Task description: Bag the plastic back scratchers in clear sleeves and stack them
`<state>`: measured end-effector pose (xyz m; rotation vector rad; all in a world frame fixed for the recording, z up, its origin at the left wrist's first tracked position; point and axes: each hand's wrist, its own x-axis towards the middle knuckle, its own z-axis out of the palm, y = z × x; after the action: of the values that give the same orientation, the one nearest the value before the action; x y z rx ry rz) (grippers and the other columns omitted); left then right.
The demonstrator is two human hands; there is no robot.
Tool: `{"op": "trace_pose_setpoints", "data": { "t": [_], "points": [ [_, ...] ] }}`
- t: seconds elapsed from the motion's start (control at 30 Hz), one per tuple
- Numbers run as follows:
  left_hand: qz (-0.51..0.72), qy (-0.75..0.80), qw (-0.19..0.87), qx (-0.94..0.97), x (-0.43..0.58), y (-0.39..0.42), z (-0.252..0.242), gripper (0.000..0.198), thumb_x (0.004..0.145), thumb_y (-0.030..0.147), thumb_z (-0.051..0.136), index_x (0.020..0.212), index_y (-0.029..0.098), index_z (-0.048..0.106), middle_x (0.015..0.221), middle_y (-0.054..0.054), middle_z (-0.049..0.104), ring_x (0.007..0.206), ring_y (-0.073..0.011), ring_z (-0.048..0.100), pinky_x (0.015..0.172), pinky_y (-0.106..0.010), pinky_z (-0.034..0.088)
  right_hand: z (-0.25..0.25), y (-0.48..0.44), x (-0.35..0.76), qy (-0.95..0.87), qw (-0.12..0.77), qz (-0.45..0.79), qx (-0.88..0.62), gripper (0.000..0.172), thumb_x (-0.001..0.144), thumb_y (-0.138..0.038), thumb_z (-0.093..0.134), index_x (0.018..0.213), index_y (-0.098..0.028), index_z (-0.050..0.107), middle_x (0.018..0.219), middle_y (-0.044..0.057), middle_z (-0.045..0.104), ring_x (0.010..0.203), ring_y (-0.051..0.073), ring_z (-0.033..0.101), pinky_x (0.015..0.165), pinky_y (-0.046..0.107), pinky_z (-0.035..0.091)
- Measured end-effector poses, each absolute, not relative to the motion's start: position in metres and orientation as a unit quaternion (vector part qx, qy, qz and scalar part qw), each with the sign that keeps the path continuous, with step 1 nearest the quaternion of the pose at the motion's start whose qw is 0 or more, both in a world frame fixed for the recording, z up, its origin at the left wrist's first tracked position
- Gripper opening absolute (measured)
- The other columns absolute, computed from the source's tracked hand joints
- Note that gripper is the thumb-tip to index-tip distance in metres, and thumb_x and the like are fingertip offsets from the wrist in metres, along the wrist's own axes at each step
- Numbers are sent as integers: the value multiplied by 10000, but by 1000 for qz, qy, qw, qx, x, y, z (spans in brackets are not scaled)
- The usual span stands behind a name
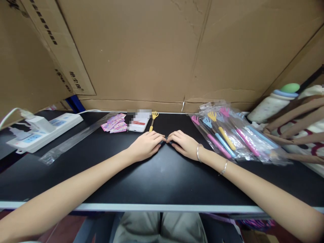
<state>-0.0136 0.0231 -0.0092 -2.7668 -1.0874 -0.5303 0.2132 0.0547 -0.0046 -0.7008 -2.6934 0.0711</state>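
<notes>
My left hand (145, 145) rests palm down on the black table, fingers loosely stretched toward the middle, with nothing seen in it. Opposite lies my right hand (184, 144), also palm down and loosely spread, a bracelet at its wrist. The fingertips of both hands nearly meet. Just behind my left hand is a yellow back scratcher (154, 115), claw end pointing away; the near end of its handle is hidden by the hand. To the right of my right hand, several back scratchers (222, 135) in pink, blue and yellow lie in clear plastic sleeves.
A white box (138, 123) and pink printed packets (115, 123) lie at the back left. Nearby are an empty clear sleeve (76, 136) and a white power strip (45, 131) with plugs. A bottle (272, 104) and a bag (301, 128) stand right. Cardboard (152, 50) walls the back.
</notes>
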Motion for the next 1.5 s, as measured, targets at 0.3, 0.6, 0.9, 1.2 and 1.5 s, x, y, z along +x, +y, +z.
{"op": "trace_pose_setpoints", "data": {
  "t": [0.3,0.6,0.9,1.2,1.5],
  "points": [
    [-173,-364,67,-913,-13,20,-7,265,940,221,395,1141,193,565,1186,-61,626,1105,-189,554,941,-350,454,-7,54,213,-947,189,47,-254,201,902,-142,416,1030,-186,564,1057,107,608,998,231,516,880,423,472],
    [-178,-454,138,-862,-60,41,41,274,912,254,422,1087,256,633,1039,-36,681,1008,-205,583,824,-309,455,-5,54,214,-948,190,59,-247,204,892,-124,420,1017,-201,561,1063,98,607,1006,222,519,898,419,466],
    [-75,-717,-31,-693,-209,74,48,469,803,420,595,1141,95,583,1096,-123,683,893,-192,608,742,-255,453,-4,54,214,-951,185,46,-243,206,903,-128,400,1023,-193,555,1065,99,607,994,223,518,888,423,475],
    [-128,-688,-84,-709,-248,79,25,658,518,635,684,933,129,618,745,-48,697,703,-201,623,648,-292,467,-4,53,213,-955,174,28,-238,224,912,-148,393,1040,-210,567,1074,95,611,1013,231,532,885,435,486],
    [-94,-745,-114,-651,-252,77,37,359,577,252,615,925,170,648,655,38,670,635,-157,592,615,-238,442,-4,50,212,-955,168,1,-244,232,920,-147,376,1034,-197,572,1070,102,624,1012,239,533,885,442,498]
  ]
}}
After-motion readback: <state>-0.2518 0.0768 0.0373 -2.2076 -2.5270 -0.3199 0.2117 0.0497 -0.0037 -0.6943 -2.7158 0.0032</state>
